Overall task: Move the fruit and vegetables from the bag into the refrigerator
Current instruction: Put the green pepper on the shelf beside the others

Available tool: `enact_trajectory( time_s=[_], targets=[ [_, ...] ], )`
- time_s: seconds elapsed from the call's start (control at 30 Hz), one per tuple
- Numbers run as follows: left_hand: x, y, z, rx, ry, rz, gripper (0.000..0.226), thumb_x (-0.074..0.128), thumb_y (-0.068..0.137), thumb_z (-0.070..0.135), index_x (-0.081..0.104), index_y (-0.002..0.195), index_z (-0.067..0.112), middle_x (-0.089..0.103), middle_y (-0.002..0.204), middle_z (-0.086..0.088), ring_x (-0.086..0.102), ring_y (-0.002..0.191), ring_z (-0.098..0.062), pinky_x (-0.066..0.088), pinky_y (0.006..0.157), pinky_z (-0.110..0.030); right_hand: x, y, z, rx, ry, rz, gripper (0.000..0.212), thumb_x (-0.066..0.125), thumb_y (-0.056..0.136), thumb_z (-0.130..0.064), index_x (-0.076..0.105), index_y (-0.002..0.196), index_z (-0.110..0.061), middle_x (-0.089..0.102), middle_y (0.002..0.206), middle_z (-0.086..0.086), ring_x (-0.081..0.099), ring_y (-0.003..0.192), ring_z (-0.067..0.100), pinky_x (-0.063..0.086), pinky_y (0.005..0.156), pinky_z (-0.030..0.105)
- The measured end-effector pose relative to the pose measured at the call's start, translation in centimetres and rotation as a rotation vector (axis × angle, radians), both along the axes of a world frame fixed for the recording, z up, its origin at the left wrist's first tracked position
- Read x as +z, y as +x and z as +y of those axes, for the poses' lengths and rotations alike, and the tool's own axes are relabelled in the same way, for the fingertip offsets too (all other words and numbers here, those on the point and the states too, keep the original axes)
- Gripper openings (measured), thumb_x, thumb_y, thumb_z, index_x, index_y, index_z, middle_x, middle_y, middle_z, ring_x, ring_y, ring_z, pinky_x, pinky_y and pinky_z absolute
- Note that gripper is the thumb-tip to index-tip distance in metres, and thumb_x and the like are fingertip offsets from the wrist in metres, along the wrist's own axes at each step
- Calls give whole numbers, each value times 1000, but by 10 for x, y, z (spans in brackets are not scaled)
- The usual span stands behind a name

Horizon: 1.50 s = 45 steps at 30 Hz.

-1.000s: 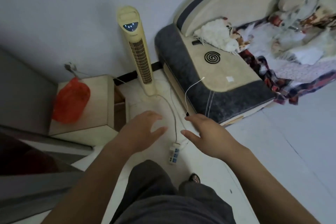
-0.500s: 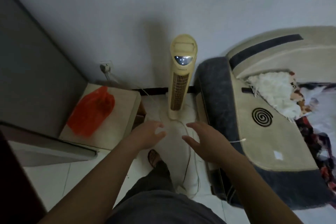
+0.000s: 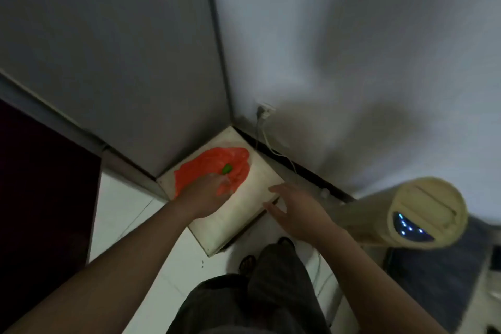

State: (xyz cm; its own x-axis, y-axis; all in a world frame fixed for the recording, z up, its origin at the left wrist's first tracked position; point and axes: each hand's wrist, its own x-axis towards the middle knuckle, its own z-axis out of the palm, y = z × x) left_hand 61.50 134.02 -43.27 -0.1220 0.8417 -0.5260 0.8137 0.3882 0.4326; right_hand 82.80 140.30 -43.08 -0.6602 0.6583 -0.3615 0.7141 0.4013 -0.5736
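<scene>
Head view: my left hand (image 3: 206,194) now lies on the red bag (image 3: 208,161) on the tabletop (image 3: 241,215) (grip too blurred to tell), where half a second ago it hung clear; right hand (image 3: 296,210) hovers open beside it; unloading can begin.

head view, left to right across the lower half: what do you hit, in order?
dark panel → orange bag → right hand → tower fan. The left hand overlaps the bag, so it is left out of the order.
</scene>
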Motion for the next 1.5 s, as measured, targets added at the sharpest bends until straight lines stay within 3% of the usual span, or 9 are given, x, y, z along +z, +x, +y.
enact_trajectory(
  time_s=[0.17, 0.4, 0.5, 0.73, 0.83, 1.0, 1.13, 1.3, 1.5],
  targets=[
    [-43, -52, 4, 248, -45, 77, 40, 48, 93, 38, 51, 129, 19, 50, 134, -6, 48, 121, -23, 40, 98, -31, -46, -58, 69, 183, -35, 76, 40, 57, 89, -37, 53, 125, -21, 54, 128, -2, 52, 112, 12, 33, 85, 14],
    [-149, -81, 48, 478, 6, 15, 28, 38, 97, 32, 54, 119, 23, 55, 128, -2, 51, 112, -21, 38, 86, -27, -143, -141, 134, 377, 25, 101, 32, 51, 92, -36, 57, 120, -19, 59, 121, 0, 54, 110, 15, 41, 91, 25],
    [-189, -87, 64, 550, 73, 35, 31, 38, 98, 28, 52, 123, 20, 56, 126, -6, 53, 111, -22, 41, 93, -31, -187, -179, 145, 378, 46, 118, 31, 44, 95, -34, 52, 122, -21, 56, 120, -3, 52, 107, 11, 37, 87, 19],
    [-259, -67, 50, 558, 95, 4, 62, 27, 83, 51, 54, 122, 11, 59, 120, -13, 57, 106, -28, 40, 88, -28, -289, -171, 149, 444, -7, 104, 46, 52, 91, -37, 44, 134, -19, 50, 134, 1, 48, 120, 16, 38, 97, 24],
    [-279, -48, 29, 554, -7, -59, 49, 40, 86, 45, 50, 127, 20, 55, 127, -3, 54, 111, -21, 42, 92, -29, -316, -136, 153, 462, -50, -5, 64, 56, 88, -42, 31, 143, -20, 37, 146, 2, 43, 126, 20, 37, 100, 28],
    [-291, -35, 4, 516, 36, -63, 41, 55, 87, 41, 50, 125, 25, 59, 122, 5, 57, 108, -14, 47, 93, -30, -325, -112, 164, 449, -116, -107, 72, 66, 80, -43, 34, 141, -23, 46, 138, 3, 48, 122, 22, 37, 94, 26],
    [-275, -44, 19, 467, 161, -8, 41, 46, 81, 47, 55, 116, 26, 64, 112, 6, 62, 97, -14, 45, 84, -22, -303, -130, 173, 387, 42, 126, 58, 57, 79, -56, 54, 122, -18, 60, 119, 2, 58, 105, 17, 47, 84, 27],
    [-251, -69, 46, 470, 300, 12, 43, 50, 82, 36, 55, 122, 23, 59, 121, 1, 56, 109, -17, 37, 88, -23, -283, -168, 159, 477, 131, 226, 53, 52, 81, -52, 54, 122, -19, 59, 122, 1, 52, 112, 11, 38, 95, 26],
    [-277, -104, 23, 496, 207, 166, 60, 52, 77, 46, 50, 128, 16, 55, 129, -9, 51, 119, -31, 41, 98, -48, -309, -177, 151, 544, 25, 80, 67, 67, 78, -46, 40, 135, -25, 51, 133, -3, 48, 121, 16, 33, 97, 20]
  ],
)
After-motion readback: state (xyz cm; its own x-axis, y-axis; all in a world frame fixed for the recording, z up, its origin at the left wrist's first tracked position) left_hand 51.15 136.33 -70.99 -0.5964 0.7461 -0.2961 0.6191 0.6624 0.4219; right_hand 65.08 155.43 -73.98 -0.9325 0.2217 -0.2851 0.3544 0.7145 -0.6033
